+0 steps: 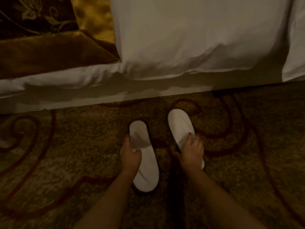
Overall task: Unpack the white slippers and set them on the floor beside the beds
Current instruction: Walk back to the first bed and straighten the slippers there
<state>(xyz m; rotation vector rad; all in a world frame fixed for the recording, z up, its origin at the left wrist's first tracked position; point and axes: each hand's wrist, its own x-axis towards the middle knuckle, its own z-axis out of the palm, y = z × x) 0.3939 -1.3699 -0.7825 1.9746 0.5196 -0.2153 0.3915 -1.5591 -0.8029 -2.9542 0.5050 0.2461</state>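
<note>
Two white slippers lie side by side on the patterned carpet, a short way in front of the bed's edge. My left hand [130,154] grips the left slipper [145,162] at its left side, thumb over the upper. My right hand [192,152] rests on the right slipper [179,124], fingers curled over its middle and covering its near half. The right slipper sits a little farther toward the bed than the left one. No wrapping is visible.
The bed [181,38] with white bedding fills the top, its base [82,100] running across the view. A brown and gold runner [49,47] drapes over the bed at upper left. Carpet [66,154] with red swirls surrounds the slippers.
</note>
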